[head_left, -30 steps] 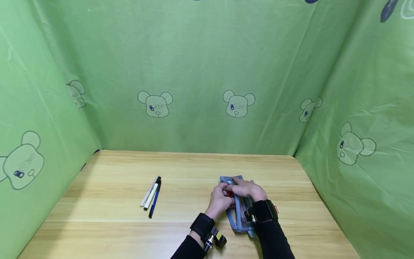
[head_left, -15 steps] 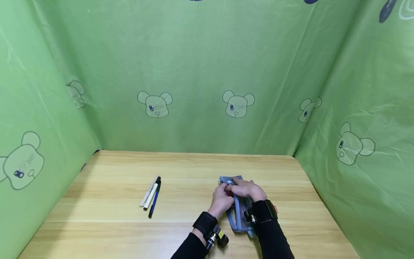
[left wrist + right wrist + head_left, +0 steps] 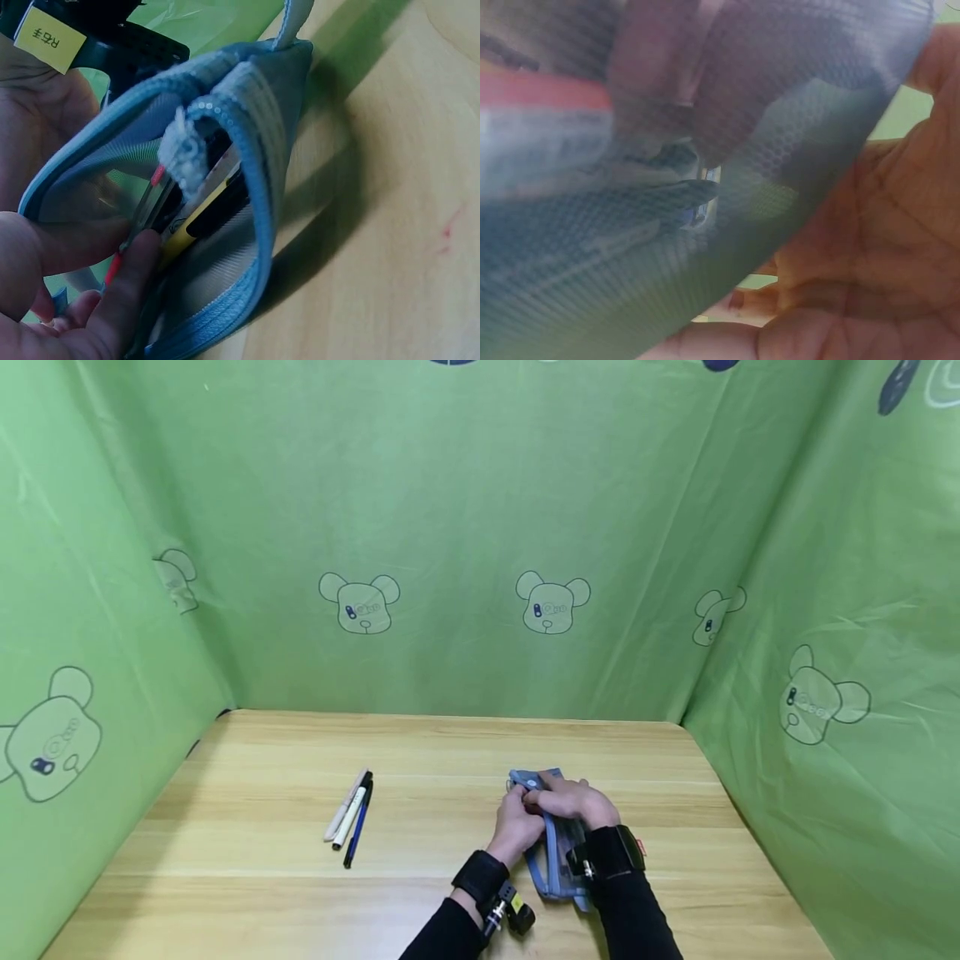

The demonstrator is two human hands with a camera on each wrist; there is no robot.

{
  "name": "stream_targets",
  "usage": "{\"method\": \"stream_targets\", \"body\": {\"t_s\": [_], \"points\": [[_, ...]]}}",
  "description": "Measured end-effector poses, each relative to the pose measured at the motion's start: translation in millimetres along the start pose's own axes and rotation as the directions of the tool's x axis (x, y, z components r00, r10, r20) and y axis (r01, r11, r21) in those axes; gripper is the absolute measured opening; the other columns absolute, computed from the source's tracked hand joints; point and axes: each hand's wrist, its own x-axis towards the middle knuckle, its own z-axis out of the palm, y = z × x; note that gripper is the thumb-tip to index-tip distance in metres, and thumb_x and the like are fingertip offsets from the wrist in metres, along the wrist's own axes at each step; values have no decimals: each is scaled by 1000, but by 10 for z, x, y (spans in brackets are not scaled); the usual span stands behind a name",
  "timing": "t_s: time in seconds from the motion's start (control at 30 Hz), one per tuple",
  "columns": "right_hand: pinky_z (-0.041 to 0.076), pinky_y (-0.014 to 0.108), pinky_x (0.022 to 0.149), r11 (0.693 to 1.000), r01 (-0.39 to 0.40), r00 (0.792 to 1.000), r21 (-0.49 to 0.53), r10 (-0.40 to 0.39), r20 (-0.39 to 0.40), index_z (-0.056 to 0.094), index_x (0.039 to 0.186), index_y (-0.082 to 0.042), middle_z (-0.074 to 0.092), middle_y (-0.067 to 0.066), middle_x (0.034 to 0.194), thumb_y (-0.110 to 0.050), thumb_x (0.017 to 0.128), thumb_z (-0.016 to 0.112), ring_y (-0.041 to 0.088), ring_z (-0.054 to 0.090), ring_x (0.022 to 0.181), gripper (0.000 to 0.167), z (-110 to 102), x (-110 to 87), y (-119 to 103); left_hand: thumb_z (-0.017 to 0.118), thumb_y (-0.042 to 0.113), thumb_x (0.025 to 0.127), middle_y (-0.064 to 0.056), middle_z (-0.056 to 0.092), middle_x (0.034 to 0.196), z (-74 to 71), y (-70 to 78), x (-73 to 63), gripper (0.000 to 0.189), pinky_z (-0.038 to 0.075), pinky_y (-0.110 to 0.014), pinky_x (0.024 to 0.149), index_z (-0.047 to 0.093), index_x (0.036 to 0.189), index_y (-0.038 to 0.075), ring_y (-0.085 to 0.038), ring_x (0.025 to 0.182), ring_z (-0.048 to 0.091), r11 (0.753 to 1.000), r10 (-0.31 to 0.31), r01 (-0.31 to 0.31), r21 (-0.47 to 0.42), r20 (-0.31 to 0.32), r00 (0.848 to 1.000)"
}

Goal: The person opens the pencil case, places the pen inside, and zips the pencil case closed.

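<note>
A blue mesh pencil case [image 3: 552, 860] lies on the table, right of centre. My left hand [image 3: 517, 828] reaches into its unzipped mouth; in the left wrist view, thumb and fingers pinch a slim clear thing with red edges [image 3: 154, 191], its kind unclear. Beside it inside lies a yellow-and-black slim item [image 3: 196, 223]. My right hand [image 3: 576, 802] grips the case's far part from above. Seen in the right wrist view, the palm [image 3: 870, 232] is behind the mesh wall [image 3: 727, 232], through which a blurred red-and-white item [image 3: 544, 120] shows.
Left of centre on the wooden table [image 3: 247, 827] lie a pale pen [image 3: 343, 810], a white marker with dark ends [image 3: 349, 818] and a blue pen [image 3: 358, 828], side by side. Green printed cloth [image 3: 457, 660] hangs round the back and sides.
My left hand and wrist have moved slightly right, deeper at the case's mouth. The red patch once seen between the hands is now mostly hidden. My right hand keeps its place.
</note>
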Motion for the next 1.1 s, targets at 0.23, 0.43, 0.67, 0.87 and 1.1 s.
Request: {"method": "stream_targets", "body": {"t_s": [0.23,0.43,0.67,0.87,1.1], "points": [[13,72,121,1000,17,1000,-1,-17,-1,32,159,-10,47,25,154,-48,92,53,55,30,147,80,-15,0,9,62,-11,70,-5,65,96,25,30,12,34,43,-19,68,67,101,1,-13,85,55,999,2,-1,41,-29,1000],[15,71,121,1000,14,1000,1,-14,-1,33,159,-13,49,23,153,-49,92,53,54,31,147,78,-12,-11,23,59,-11,71,-4,60,92,45,50,19,28,37,-21,65,64,95,3,-15,80,51,999,-15,16,49,-21,1000],[14,71,121,1000,27,1000,8,-27,-2,34,159,-12,50,23,152,-48,93,52,54,32,147,77,-6,2,27,57,-11,71,-5,60,94,46,82,1,29,37,-23,64,63,95,3,-17,80,51,998,-51,51,31,-13,999],[15,72,120,1000,12,1000,2,-12,1,31,159,-12,47,23,155,-48,93,51,58,25,148,78,-2,-2,28,58,-11,71,-7,65,100,47,77,5,33,38,-23,66,65,101,1,-17,84,54,998,-50,51,36,-16,999],[13,70,123,1000,-1,1000,-11,1,7,28,160,-11,44,24,157,-50,95,49,55,25,149,79,-4,6,20,60,-9,72,-9,67,103,40,63,13,31,39,-23,66,66,101,2,-17,84,54,997,-53,54,63,-17,998]]}}
